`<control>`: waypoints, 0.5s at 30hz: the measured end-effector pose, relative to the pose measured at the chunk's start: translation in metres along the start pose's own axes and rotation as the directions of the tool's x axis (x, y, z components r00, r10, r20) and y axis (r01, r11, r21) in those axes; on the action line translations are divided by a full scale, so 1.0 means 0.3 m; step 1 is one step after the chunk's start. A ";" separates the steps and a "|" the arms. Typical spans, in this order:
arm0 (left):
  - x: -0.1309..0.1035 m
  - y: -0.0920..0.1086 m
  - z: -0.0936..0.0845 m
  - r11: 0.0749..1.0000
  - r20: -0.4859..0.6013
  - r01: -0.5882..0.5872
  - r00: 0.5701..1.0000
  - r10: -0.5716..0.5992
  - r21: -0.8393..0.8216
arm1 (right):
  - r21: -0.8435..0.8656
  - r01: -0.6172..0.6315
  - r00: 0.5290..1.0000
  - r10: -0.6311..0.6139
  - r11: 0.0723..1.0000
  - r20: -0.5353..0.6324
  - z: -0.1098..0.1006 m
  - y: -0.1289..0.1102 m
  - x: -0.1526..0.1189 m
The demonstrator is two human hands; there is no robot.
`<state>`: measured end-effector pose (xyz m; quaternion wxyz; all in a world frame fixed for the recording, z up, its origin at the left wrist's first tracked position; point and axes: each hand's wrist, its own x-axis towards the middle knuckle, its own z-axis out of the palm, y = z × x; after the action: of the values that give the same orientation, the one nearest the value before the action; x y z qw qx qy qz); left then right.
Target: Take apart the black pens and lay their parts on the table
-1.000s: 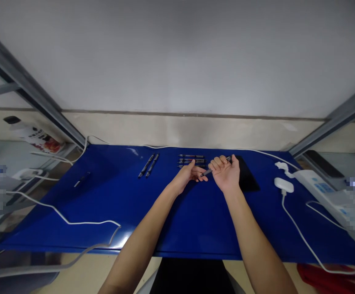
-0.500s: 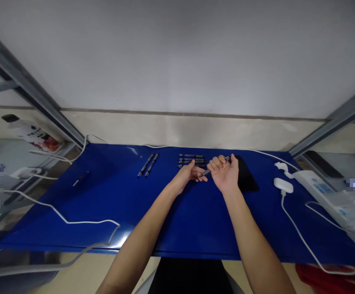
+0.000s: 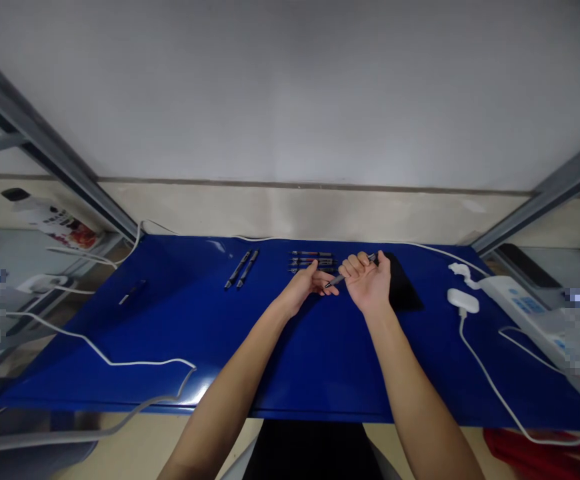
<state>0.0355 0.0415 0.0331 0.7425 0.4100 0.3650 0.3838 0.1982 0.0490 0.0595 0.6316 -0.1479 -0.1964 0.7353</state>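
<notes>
A pen [image 3: 337,280], over the middle of the blue desk [image 3: 320,367], is gripped in the curled right hand [image 3: 370,287]; the left hand [image 3: 301,289], loosely open, meets its tip. Just beyond lie more pens [image 3: 313,254], print unreadably small. Far left, a bottle [image 3: 57,219] bears blurred lettering.

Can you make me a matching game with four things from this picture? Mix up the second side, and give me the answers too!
Things:
1. Right hand
2. Pair of slanted pens
3. Tabletop
4. Bottle

Matches:
A. Shiny blue
B. At the far left, with a black cap
C. Gripping a pen
D. Lying to the left of the left hand, side by side

Right pairs: 1-C, 2-D, 3-A, 4-B
</notes>
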 end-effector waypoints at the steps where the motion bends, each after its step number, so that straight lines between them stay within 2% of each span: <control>1: 0.000 0.001 0.000 1.000 0.001 -0.002 1.000 0.002 0.000 | 0.000 -0.001 1.000 0.001 1.000 -0.003 0.001 0.000 0.000; 9: -0.002 0.003 0.003 1.000 -0.025 0.018 1.000 -0.018 -0.015 | 0.013 0.023 1.000 -0.023 1.000 -0.019 0.003 -0.005 0.000; 15: 0.001 -0.002 0.000 1.000 -0.003 -0.001 1.000 0.001 -0.005 | 0.006 0.029 0.999 -0.029 1.000 -0.014 0.001 -0.006 -0.002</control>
<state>0.0359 0.0416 0.0326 0.7428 0.4077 0.3650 0.3858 0.1996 0.0485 0.0606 0.6441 -0.1483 -0.1918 0.7255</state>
